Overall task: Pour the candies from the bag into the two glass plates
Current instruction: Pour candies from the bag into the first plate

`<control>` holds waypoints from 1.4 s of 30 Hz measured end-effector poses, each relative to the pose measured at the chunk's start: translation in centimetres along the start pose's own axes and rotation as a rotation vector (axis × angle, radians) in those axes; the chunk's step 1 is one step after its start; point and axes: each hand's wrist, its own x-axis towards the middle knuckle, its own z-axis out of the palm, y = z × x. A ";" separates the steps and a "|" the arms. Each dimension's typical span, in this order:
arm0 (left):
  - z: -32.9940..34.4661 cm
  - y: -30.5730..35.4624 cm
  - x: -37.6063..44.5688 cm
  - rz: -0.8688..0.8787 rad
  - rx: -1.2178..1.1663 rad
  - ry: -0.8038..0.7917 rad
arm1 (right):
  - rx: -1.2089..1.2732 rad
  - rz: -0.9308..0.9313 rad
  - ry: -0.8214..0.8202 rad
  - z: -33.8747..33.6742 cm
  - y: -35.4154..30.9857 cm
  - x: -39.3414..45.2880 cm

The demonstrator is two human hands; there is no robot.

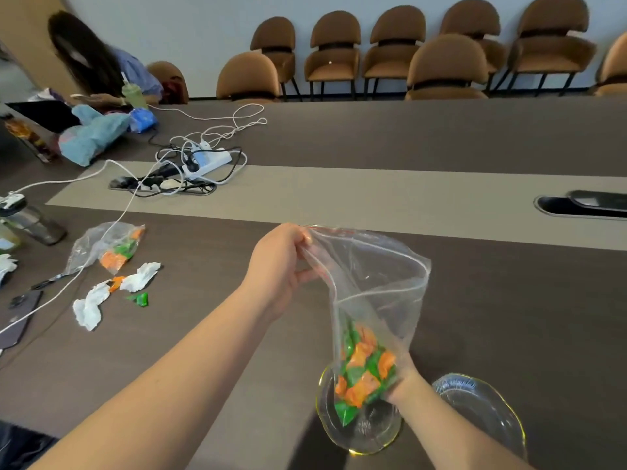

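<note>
We see the left hand (pixel 281 262) pinching the bag (pixel 368 290) mouth in its fingers, held high, the right hand (pixel 402 376) closed round the candies (pixel 364 368) — poised over the near glass plate (pixel 325 418) at lower centre — second plate (pixel 481 408) beside it.

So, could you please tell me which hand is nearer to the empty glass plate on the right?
Right. The right hand holds the candy end of the bag just left of the empty plate; the left hand holds the bag's mouth, farther up and left.

Candy bag (pixel 369 300) above two plates (pixel 359 432)
</note>
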 end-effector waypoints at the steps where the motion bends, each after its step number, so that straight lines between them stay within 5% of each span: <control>1: -0.1 -0.2 0.2 -0.009 -0.001 0.005 | 0.008 -0.003 -0.004 -0.4 -0.4 -0.4; 8: -0.2 -2.2 1.3 -0.098 0.065 0.063 | -0.057 0.077 -0.084 -2.6 -3.0 -1.9; 17: -1.5 -5.2 2.7 0.028 0.637 0.056 | -0.401 -0.243 0.317 -3.5 -7.0 -4.1; 22: -3.1 -11.4 2.6 -0.050 0.822 -0.012 | -0.462 -0.384 0.325 -4.9 -8.5 -6.6; 29: -3.1 -18.0 1.9 -0.251 0.714 -0.025 | -0.527 -0.485 0.350 -6.0 -8.7 -7.9; 36: -3.7 -20.0 1.0 -0.527 0.186 -0.145 | -0.734 -0.573 0.313 -5.2 -7.5 -8.5; 39: -4.0 -19.6 1.3 -0.559 0.029 -0.116 | -0.806 -0.574 0.281 -4.8 -7.2 -8.6; 42: -4.1 -19.8 1.6 -0.493 0.150 -0.146 | -0.832 -0.570 0.238 -4.2 -7.0 -8.5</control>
